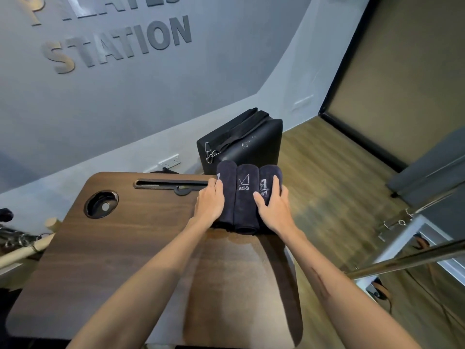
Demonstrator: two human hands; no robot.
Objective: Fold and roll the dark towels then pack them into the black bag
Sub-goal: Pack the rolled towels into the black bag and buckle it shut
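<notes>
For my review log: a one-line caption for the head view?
Both hands clasp three rolled dark towels on wooden table, black bag behind.

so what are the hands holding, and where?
Three rolled towels, clamped as a row: left hand on the left roll's side, right hand over the right roll.
</notes>
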